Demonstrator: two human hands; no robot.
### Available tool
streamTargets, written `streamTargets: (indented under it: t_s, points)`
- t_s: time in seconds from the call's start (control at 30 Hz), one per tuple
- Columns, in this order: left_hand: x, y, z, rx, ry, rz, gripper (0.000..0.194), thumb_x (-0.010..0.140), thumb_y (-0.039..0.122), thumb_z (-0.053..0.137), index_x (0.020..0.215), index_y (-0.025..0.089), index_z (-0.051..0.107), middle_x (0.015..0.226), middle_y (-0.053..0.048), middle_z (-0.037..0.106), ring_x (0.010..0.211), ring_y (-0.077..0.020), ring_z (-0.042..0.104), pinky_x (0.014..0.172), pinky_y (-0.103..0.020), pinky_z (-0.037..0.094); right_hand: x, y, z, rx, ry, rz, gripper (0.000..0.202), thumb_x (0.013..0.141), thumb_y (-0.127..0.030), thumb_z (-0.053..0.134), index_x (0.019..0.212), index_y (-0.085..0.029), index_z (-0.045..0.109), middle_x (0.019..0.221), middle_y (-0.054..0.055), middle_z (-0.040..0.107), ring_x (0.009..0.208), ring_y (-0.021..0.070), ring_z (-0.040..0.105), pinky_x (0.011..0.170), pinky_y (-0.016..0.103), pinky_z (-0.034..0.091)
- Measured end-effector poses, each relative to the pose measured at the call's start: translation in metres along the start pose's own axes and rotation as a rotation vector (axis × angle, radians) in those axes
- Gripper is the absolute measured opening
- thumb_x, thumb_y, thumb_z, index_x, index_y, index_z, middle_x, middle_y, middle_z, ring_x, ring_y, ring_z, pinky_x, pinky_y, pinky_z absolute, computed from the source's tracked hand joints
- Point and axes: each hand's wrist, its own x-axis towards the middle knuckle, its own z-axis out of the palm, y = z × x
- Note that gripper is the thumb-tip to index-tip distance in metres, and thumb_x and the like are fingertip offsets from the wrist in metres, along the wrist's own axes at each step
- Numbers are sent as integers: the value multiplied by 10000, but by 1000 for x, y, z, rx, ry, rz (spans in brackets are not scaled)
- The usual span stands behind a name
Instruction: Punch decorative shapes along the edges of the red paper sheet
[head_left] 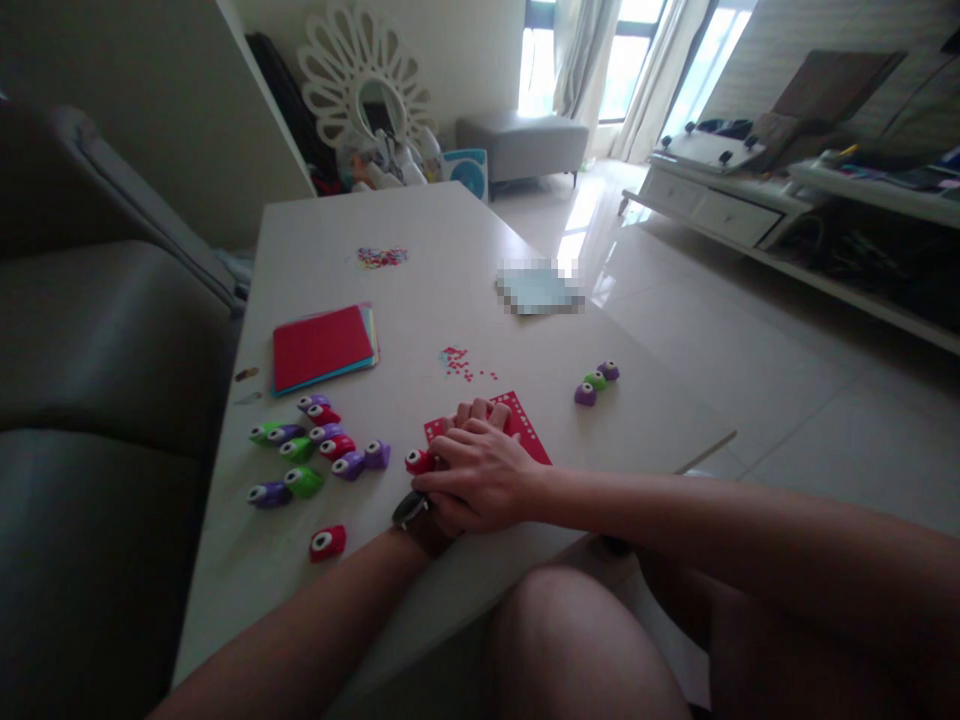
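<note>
One red sheet [529,437], small holes along its edges, lies on the tabletop [420,300] beneath your crossed arms. Your right hand [491,480] spreads across your left hand [448,516], its grip loosely open over the other; together they block much of the sheet. The left grip is mostly covered, so whether it is closed on anything cannot be told. A red craft punch [418,461] sits just beside your fingers. Red paper bits [456,362] scatter beyond the sheet; past them, multicolored confetti [382,258] forms a patch. Purple, green and red punches [326,447] crowd the left, near a stack of colored paper [322,348]. Three more punches [596,381] line up at right, nearer you than a pale, pixelated item [538,290].
</note>
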Motion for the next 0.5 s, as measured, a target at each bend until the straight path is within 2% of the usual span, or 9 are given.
streamTargets:
  t_s: [0.1,0.17,0.27,0.4,0.43,0.5]
  points:
    - [-2,-4,-7,-19,12,-9,359,975,490,129,1091,478,468,825,9,108,793,-226,377,847,-415,485,0,-1,0,-1,-14,4,368,994,-413,442,1123,-260,750,958,79,597,915,246,481,860,438,375]
    - [-3,-4,-13,44,3,-20,374,969,523,118,1074,465,473,822,8,118,791,-225,390,845,-422,488,0,-1,-1,0,-27,13,364,993,-422,449,1130,-262,746,963,80,596,912,246,478,858,440,374]
    - [-1,-1,-29,299,-95,-99,500,926,635,77,920,361,494,811,9,112,774,-233,388,846,-462,493,0,-1,-2,4,-44,19,355,994,-418,455,1133,-261,742,961,79,596,910,243,476,859,439,375]
    - [3,4,-44,525,-230,-181,608,872,710,-8,758,268,394,809,10,81,762,-254,349,833,-497,467,0,-1,-3,6,-42,10,353,994,-410,451,1121,-258,744,960,80,601,916,244,485,858,433,377]
    - [3,4,-44,565,-223,-160,602,878,693,-23,756,264,382,806,9,81,745,-254,337,813,-489,460,0,-1,-3,4,-39,10,355,994,-411,450,1121,-259,745,959,81,603,917,246,486,858,433,377]
    - [3,1,-37,632,-137,-75,590,905,622,-67,767,273,389,800,5,88,705,-249,309,766,-462,446,0,-1,-3,1,-33,11,360,995,-411,446,1124,-258,746,953,81,603,913,246,488,860,435,378]
